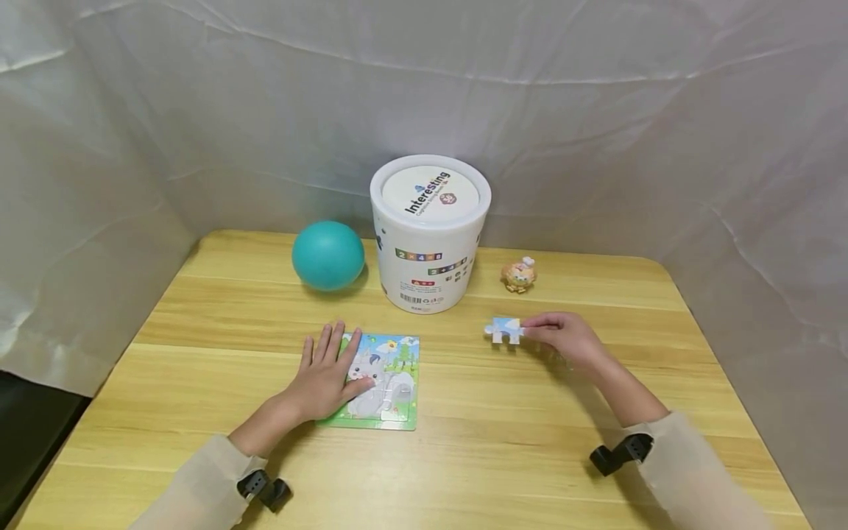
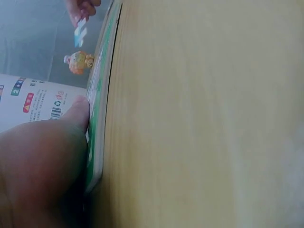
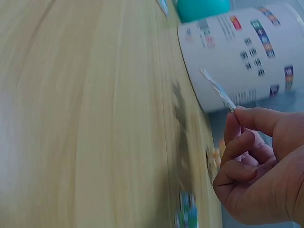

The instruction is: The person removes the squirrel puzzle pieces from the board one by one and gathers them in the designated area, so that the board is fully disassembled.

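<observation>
My left hand (image 1: pixel 322 388) lies flat with fingers spread over the left side of a jigsaw puzzle (image 1: pixel 400 368), which shows a grey cartoon animal on green and blue. The hand covers that side of the picture. In the left wrist view, the thumb (image 2: pixel 78 113) rests along the puzzle's top face. Between thumb and fingertips my right hand (image 1: pixel 571 340) pinches a blue and white puzzle piece (image 1: pixel 506 330) by its right end. The right wrist view shows this piece (image 3: pixel 217 89) edge-on, raised above the table with its shadow below.
A white lidded bucket (image 1: pixel 427 243) stands at the back centre, with a teal ball (image 1: pixel 328 255) to its left. A small orange figurine (image 1: pixel 519 275) is right of the bucket. A small colourful object (image 3: pixel 186 211) lies on the table near the right hand. Grey cloth (image 1: pixel 596 125) hangs behind.
</observation>
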Available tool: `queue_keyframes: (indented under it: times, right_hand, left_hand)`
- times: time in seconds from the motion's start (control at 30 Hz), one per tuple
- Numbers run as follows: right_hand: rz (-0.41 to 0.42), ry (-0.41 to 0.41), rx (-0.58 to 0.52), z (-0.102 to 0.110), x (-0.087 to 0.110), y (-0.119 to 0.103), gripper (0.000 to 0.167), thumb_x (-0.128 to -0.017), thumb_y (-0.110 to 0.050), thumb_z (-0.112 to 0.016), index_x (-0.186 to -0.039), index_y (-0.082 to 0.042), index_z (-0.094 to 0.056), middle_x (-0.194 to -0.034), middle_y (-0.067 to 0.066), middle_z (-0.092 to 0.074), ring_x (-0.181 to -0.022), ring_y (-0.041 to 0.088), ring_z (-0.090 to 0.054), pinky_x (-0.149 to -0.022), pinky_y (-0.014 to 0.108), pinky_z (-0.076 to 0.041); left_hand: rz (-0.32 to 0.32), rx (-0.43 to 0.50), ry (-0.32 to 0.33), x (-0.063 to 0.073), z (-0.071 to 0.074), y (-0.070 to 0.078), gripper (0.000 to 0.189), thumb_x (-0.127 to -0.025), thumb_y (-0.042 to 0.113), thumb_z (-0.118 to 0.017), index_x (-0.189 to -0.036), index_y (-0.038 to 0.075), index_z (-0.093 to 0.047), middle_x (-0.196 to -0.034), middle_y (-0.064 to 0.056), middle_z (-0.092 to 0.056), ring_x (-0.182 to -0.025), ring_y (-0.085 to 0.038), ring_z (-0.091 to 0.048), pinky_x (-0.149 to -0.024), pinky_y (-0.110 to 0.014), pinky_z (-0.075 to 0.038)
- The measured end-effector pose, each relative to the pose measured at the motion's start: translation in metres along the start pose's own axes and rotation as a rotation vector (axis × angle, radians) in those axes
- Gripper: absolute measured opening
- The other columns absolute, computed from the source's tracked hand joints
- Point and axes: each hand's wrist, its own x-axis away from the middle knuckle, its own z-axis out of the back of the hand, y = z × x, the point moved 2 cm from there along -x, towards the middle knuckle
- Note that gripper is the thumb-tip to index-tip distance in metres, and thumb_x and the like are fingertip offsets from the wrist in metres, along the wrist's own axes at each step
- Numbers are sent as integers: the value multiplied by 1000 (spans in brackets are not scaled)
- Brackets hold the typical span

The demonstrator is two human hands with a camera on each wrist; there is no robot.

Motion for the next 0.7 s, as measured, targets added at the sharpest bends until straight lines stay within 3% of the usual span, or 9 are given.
queue_keyframes:
  times: [0.17,0.43,0.7]
  right_hand:
    - [-10,-9,17,17,7,12,38,-101,-27,-67,-126,0,-68,-128,15,-67,-109,24,-63,-87,34,-53]
    - [-61,-7,63,27,9,27,35,-101,-28,-67,-121,-1,-69,-116,11,-68,-94,24,-57,-78,36,-49]
    - [-30,1,129,23,7,30,32,-100,-29,-68,-116,-2,-72,-116,13,-69,-99,23,-59,-82,35,-47]
  left_hand:
    - [8,10,-14,1,3,4,90,-102,58,-50,-164,6,-11,-167,-26,8,-153,-46,13,-116,-67,10]
    - [-4,30,0,4,13,15,87,-102,48,-57,-162,-1,-16,-165,-32,2,-151,-52,6,-115,-71,6]
    - [-4,18,10,1,2,5,88,-103,55,-50,-163,2,-13,-167,-29,6,-152,-48,10,-116,-68,9]
